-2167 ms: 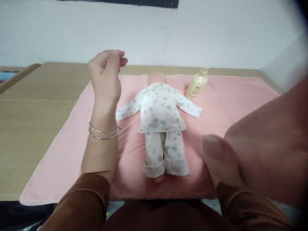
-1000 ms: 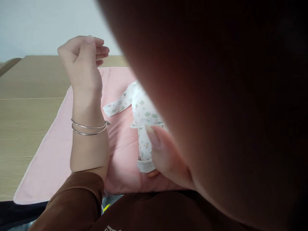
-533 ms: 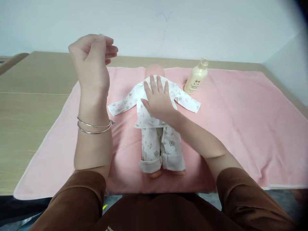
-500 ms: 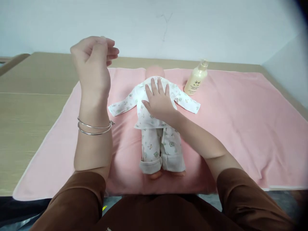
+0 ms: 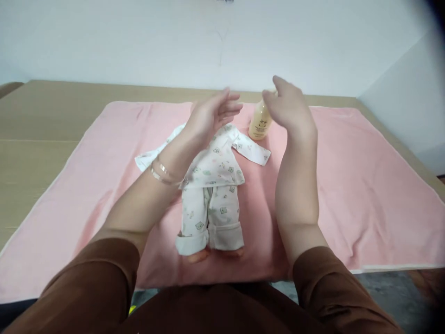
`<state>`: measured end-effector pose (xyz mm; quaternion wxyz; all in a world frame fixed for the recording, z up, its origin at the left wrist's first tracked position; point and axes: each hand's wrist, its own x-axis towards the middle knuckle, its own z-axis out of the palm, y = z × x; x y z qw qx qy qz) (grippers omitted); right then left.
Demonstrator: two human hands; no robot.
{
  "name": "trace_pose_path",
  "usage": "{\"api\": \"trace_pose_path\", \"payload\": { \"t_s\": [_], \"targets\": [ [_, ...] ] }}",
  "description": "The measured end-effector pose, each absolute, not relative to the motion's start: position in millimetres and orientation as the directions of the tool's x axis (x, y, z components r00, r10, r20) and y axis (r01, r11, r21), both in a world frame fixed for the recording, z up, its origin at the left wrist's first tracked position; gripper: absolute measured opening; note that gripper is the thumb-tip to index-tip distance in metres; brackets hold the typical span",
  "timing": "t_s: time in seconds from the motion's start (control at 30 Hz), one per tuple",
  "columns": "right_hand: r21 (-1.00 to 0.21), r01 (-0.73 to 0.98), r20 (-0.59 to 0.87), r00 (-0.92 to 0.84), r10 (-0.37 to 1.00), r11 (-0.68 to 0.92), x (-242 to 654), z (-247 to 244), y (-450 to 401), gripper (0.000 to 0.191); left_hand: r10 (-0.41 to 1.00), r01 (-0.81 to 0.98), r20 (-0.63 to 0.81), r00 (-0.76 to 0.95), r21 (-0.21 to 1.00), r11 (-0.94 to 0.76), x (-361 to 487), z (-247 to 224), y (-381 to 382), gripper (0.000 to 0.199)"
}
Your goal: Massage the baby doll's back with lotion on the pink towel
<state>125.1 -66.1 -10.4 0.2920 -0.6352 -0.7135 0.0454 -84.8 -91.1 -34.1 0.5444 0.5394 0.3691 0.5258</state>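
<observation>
A doll in a white, bear-printed shirt and trousers point(image 5: 224, 204) lies on a pink blanket point(image 5: 347, 185), feet towards me. Over its upper body hovers my left hand point(image 5: 212, 113), fingers stretched and holding nothing; it hides the doll's head and part of the shirt. Whether that hand touches the shirt I cannot tell. My right hand point(image 5: 290, 106) is raised beside a pale yellow pump bottle point(image 5: 259, 123), thumb and fingers apart with nothing between them. It covers part of the bottle's top. The trouser cuffs are turned up, and both feet show below them.
The blanket covers most of a wooden table point(image 5: 52, 111). Behind the table stands a white wall point(image 5: 139, 46). Blanket creases run at the right front.
My right hand has lifted off the doll's back and moved right to the bottle. My left hand has come down and right over the doll. The view has shifted slightly to the right.
</observation>
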Motion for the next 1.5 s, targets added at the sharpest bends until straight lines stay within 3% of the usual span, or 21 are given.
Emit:
{"api": "trace_pose_path", "payload": {
  "t_s": [0.07, 0.17, 0.27, 0.37, 0.5, 0.7, 0.93, 1.13, 1.27, 1.4, 1.5],
  "targets": [
    [-0.467, 0.863, 0.399, 0.008, 0.917, 0.195, 139.3, -18.1, -53.5, 0.048, 0.965, -0.27, 0.013, 0.261, 0.961, 0.06, -64.3, -29.2, -59.2, 0.051],
    [-0.494, 0.829, 0.42, -0.037, 0.907, 0.262, 140.6, -32.3, -38.4, 0.06, 0.917, -0.423, -0.181, 0.355, 0.844, 0.331, -36.9, -25.8, -15.2, 0.072],
    [-0.477, 0.831, 0.396, -0.086, 0.914, 0.285, 128.0, -42.1, -30.2, 0.059, 0.944, -0.552, -0.196, 0.265, 0.772, 0.315, -12.3, -23.1, 7.5, 0.083],
    [-0.449, 0.861, 0.395, -0.049, 0.917, 0.239, 116.0, -44.5, -29.5, 0.048, 0.93, -0.662, -0.206, 0.305, 0.656, 0.363, 4.6, -17.9, 11.6, 0.08],
    [-0.37, 0.907, 0.416, -0.033, 0.909, 0.202, 111.2, -44.5, -33.6, 0.042, 0.905, -0.635, -0.268, 0.33, 0.647, 0.422, 2.3, -14.8, 3.6, 0.074],
    [-0.271, 0.956, 0.465, 0.025, 0.885, 0.115, 105.4, -49.9, -29.2, 0.044, 0.945, -0.449, -0.288, 0.152, 0.832, 0.326, -54.9, -20.2, -36.0, 0.045],
    [-0.265, 0.964, 0.447, 0.113, 0.887, 0.01, 88.7, -50.5, -25.9, 0.054, 0.958, -0.526, -0.284, -0.043, 0.822, 0.22, -137.1, -2.9, -108.6, 0.041],
    [-0.169, 0.976, 0.466, 0.199, 0.862, -0.134, 77.9, -55.0, -26.3, 0.06, 0.987, -0.558, -0.162, -0.001, 0.819, 0.134, -164.2, 10.6, -145.4, 0.043],
    [-0.097, 0.986, 0.506, 0.169, 0.846, -0.139, 82.2, -59.0, -22.8, 0.06, 0.991, -0.599, -0.116, -0.063, 0.799, 0.055, -169.4, 19.4, -151.3, 0.037],
    [-0.149, 0.985, 0.509, 0.15, 0.848, -0.085, 93.3, -64.2, -17.4, 0.056, 0.987, -0.594, -0.14, -0.083, 0.802, 0.064, -172.7, 21.4, -151.3, 0.029],
    [-0.256, 0.965, 0.51, 0.181, 0.841, -0.053, 96.5, -63.8, -15.0, 0.045, 0.98, -0.604, -0.19, -0.058, 0.789, 0.117, -172.2, 18.7, -150.7, 0.026]
  ]
}}
